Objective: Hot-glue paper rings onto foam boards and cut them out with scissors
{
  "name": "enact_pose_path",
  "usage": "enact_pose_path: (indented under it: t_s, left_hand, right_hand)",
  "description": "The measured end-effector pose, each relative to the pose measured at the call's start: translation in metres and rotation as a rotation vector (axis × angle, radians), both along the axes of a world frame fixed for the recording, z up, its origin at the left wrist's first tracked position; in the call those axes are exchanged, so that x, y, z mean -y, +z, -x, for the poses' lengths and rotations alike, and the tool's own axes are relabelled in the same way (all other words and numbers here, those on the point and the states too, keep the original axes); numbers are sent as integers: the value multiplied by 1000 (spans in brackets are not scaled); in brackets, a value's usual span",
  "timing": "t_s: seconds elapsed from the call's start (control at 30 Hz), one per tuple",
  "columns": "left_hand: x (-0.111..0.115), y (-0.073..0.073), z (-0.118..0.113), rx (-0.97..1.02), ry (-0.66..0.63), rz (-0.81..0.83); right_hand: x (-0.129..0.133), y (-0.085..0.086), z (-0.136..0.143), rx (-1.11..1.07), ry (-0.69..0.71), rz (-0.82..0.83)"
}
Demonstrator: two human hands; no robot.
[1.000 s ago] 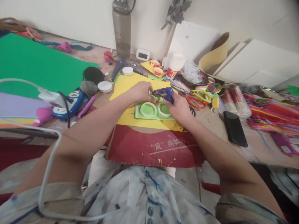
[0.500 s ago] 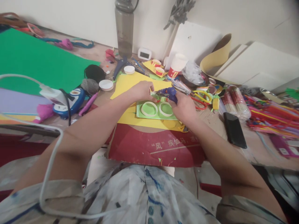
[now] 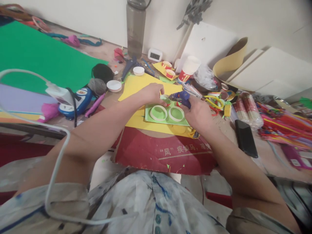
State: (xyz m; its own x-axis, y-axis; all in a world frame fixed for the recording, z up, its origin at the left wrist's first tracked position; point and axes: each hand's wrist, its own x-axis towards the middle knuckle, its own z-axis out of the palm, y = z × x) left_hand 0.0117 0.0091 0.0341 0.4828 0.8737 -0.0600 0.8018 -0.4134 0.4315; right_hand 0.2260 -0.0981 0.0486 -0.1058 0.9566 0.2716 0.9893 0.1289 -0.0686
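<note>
My right hand (image 3: 198, 112) is closed round the blue handles of a pair of scissors (image 3: 182, 95), whose blades point left toward my other hand. Between the fingertips of my left hand (image 3: 154, 93) is a small green paper piece (image 3: 165, 98) with red at its edge; its full shape is hidden. Just below both hands lies a light green sheet (image 3: 147, 117). Two pale paper-cup rings rest on it side by side, the left ring (image 3: 151, 116) and the right ring (image 3: 176, 120). Under these is yellow paper (image 3: 136, 122).
A red cardboard sheet (image 3: 146, 152) overhangs the table's front edge. Yellow-handled scissors (image 3: 215, 101), a black phone (image 3: 246, 138) and a paper cup (image 3: 188, 69) are to the right. At left are green paper (image 3: 48, 61), a blue device (image 3: 79, 102) and a white cable (image 3: 57, 165).
The whole view has shifted slightly, with the table things appearing a little farther right. Both hands keep their holds, and the scissors stay close to the green piece.
</note>
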Motion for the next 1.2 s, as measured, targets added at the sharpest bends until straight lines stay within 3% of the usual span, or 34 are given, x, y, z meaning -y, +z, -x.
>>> enact_pose_path:
  t_s: [0.43, 0.9, 1.2]
  left_hand:
    - [1, 2, 1, 11, -22, -14]
    - [-5, -6, -1, 53, -14, -19]
    - [0, 0, -2, 25, -2, -1]
  right_hand:
    - [10, 10, 9, 25, -42, 39]
    - [1, 4, 12, 28, -15, 20]
    - [8, 9, 11, 93, -23, -6]
